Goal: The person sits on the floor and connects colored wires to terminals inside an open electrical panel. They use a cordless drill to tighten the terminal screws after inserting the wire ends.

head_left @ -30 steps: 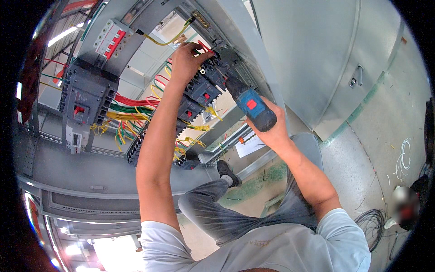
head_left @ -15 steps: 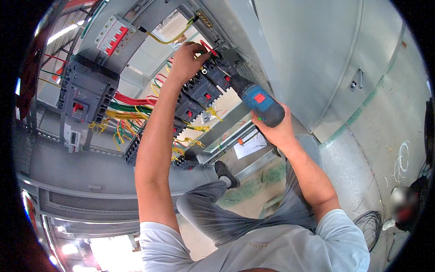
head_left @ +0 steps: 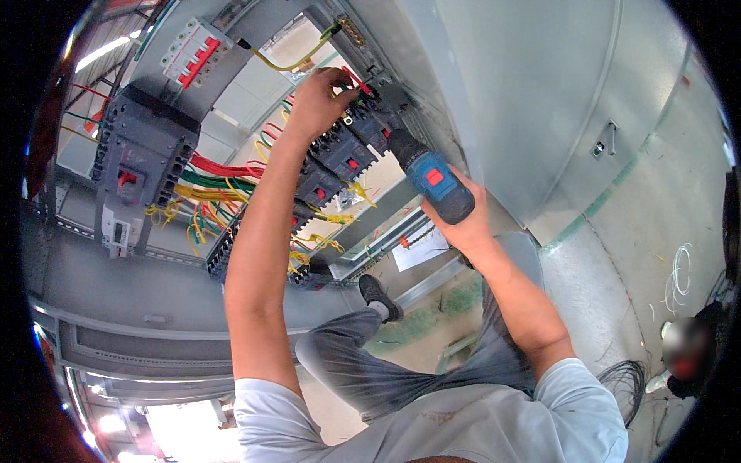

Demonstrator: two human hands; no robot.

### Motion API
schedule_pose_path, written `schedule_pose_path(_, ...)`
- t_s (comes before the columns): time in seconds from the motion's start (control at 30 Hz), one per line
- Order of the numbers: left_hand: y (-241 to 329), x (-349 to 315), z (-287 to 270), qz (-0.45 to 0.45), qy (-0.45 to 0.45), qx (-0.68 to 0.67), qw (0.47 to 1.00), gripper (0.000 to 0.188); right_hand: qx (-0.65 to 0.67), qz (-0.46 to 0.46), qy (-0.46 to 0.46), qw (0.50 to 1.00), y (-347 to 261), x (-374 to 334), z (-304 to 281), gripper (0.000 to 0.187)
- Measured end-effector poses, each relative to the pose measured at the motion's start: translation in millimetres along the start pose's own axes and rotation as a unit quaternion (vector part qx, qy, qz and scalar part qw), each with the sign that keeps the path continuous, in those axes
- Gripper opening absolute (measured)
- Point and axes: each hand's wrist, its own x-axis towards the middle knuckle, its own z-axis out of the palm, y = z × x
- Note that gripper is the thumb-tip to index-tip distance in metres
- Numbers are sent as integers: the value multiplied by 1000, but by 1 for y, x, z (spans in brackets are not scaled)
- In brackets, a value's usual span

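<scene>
My right hand [head_left: 472,220] is wrapped round a blue and black cordless drill [head_left: 434,176] with a red patch on its body. Its dark chuck points up and left at the end molded-case breaker [head_left: 378,130] of a row; I cannot make out where the tip touches. My left hand [head_left: 318,102] reaches over the same breaker, its fingers pinched on a red wire [head_left: 353,79] by the terminals. Just below the fingertips shows a ring lug [head_left: 347,119]. Other breakers [head_left: 340,157] with red switches continue down and left, partly behind my left forearm.
A large breaker [head_left: 147,158] feeds red, green and yellow wire bundles [head_left: 220,184] toward the row. Above it sits a small breaker with red levers [head_left: 193,58]. A grey cabinet door [head_left: 532,100] stands at right. Someone else [head_left: 691,347] is at the far right, near coiled black cable [head_left: 625,386].
The drill and my right hand have shifted slightly left and down in the view, along with most of the scene. My left hand keeps its pinch at the red wire.
</scene>
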Motion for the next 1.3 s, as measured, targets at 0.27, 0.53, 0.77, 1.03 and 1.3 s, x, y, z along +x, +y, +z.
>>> schedule_pose_path(0.27,-3,-3,1,1,29,-28,999,39,-6,12,-11,1000,3,2,6,38)
schedule_pose_path(0.53,0,-4,1,-15,25,-22,999,38,1,11,1,1000,-3,3,11,40)
schedule_pose_path(0.77,-6,-4,3,-1,24,-32,999,40,47,40,6,998,-2,-1,16,37)
schedule_pose_path(1.03,-7,0,-31,-70,-106,-23,992,79,9,-42,15,999,12,4,8,52)
schedule_pose_path(1.3,-2,-3,-47,-72,-179,-52,980,87,39,-35,-22,998,7,-17,-4,46)
